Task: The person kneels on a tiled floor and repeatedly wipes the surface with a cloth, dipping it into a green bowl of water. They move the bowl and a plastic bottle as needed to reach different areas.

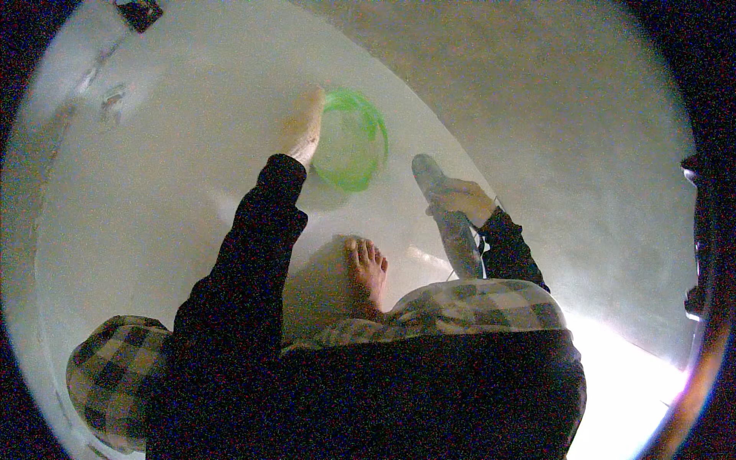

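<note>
My left hand (307, 126) reaches forward and is closed on the left edge of a round, see-through bowl (349, 146) with a bright green rim. The bowl is blurred, and most of my left fingers are hidden or seen edge-on. To the right, my right hand (464, 198) is wrapped round the middle of a long grey object (462, 241) with a rounded far end (423, 165). Its kind I cannot make out. A thin pale cord or strap shows beside it, near my right wrist.
My bare foot (368, 268) stands on the pale, smooth surface (192, 153) between my arms. My knees, in checked trousers (483, 303), frame the lower part. A curved edge separates this surface from a greyer floor (552, 138). A small dark fitting (139, 11) is at the top left.
</note>
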`<state>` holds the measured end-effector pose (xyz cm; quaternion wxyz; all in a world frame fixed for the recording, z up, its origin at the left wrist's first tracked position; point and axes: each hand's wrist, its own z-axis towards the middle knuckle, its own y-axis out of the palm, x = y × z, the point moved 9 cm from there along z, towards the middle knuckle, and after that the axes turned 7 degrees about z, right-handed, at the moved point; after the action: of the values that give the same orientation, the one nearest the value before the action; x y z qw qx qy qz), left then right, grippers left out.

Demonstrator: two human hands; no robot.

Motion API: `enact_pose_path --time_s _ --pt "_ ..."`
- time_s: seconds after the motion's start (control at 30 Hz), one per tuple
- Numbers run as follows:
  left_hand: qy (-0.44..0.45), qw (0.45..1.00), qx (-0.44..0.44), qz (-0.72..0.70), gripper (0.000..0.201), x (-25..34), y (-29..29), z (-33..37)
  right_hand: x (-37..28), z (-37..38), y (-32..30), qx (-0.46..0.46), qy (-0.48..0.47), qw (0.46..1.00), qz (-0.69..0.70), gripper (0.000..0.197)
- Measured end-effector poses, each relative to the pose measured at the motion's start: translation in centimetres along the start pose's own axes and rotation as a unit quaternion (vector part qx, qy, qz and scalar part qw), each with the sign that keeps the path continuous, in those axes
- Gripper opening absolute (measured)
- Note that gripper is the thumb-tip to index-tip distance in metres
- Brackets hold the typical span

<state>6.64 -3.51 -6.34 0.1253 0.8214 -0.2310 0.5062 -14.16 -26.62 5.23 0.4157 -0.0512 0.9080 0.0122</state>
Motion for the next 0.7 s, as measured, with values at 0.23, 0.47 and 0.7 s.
enact_pose_path --time_s 0.23,0.47,0.7 --pt "0.283 0.911 0.149 0.262 0.044 1.1 2.0 -1.3 0.7 -1.5 0.5 0.047 0.017 0.994 -0.102 0.030" --pt "0.231 0.941 0.133 0.206 0.042 -3.4 0.9 1.5 5.2 3.7 0.0 0.098 -0.065 0.962 -0.245 0.021" --pt "0.044 0.965 0.047 -0.252 0.064 -5.5 -3.7 -3.1 4.2 3.2 -0.2 0.235 -0.052 0.871 -0.428 0.048"
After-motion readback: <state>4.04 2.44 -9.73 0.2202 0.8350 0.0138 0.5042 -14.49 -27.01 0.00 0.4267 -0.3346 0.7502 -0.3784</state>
